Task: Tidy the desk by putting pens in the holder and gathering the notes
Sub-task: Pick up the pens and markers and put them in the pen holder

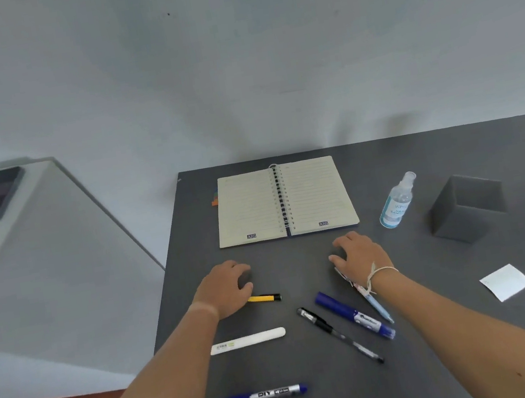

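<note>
Pens lie scattered on the dark worktop (454,357) around our two hands, none in the grey holder (467,208), whose inside we cannot see. Our left hand (225,288) rests with fingers loosely curled, gripping nothing, and covers one end of the yellow pen (265,298), which lies left to right. Our right hand (358,252) rests the same way over the far end of the light blue pen (376,305), which slants toward us. Beside it the blue marker (355,315) and black pen (339,335) slant alike. The white pen (248,340) and second blue marker (264,396) lie crosswise. Two notes (506,282) lie well right.
</note>
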Demonstrator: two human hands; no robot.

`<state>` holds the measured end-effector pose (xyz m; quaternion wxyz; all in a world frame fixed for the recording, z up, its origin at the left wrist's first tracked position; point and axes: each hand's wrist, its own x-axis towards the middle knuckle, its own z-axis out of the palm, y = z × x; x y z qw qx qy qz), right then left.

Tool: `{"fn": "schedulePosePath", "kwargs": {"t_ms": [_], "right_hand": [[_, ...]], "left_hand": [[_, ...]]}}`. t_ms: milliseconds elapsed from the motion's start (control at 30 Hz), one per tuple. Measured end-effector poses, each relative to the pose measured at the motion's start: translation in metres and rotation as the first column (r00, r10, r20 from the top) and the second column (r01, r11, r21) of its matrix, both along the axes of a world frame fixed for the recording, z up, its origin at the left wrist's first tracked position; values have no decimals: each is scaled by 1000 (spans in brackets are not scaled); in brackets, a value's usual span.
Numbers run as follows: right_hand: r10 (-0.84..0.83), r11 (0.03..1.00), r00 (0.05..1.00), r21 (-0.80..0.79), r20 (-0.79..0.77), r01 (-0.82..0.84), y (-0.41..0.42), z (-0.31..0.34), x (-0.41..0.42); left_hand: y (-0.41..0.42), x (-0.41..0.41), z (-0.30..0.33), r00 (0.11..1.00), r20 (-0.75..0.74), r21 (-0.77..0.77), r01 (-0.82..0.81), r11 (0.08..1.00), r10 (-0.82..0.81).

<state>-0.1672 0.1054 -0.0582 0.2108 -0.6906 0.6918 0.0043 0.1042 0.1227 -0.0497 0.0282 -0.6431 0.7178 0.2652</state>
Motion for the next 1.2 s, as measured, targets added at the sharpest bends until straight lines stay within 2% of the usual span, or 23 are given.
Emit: {"fn": "schedulePosePath", "kwargs": {"t_ms": [300, 500, 600, 767, 867, 967, 1200], "right_hand": [[31, 999, 999, 40, 22, -31, 31, -6, -18], [-19, 999, 998, 51, 56, 17, 37, -11, -19], [-71, 995, 990, 80, 122, 62, 35, -12, -19], [-96, 991, 974, 107, 206, 75, 36, -7, -15], [-81, 992, 960, 112, 267, 53, 38, -1, -11], [-57, 993, 948, 116, 312, 21, 43, 2, -6], [43, 985, 967, 151, 251, -83, 58, -2, 0]], "left_hand": [[38, -17, -6, 988, 153, 16, -8, 1000, 6], [44, -24, -14, 970, 238, -77, -35, 996, 52], [42, -25, -15, 953, 303, -120, 14, 993, 23], [44, -18, -12, 934, 354, -110, 95, 989, -50], [47, -14, -5, 951, 303, -70, 82, 994, -57], [51, -13, 0, 989, 148, -31, 20, 999, -15], [69, -13, 4, 999, -4, 57, 37, 998, -37]]}}
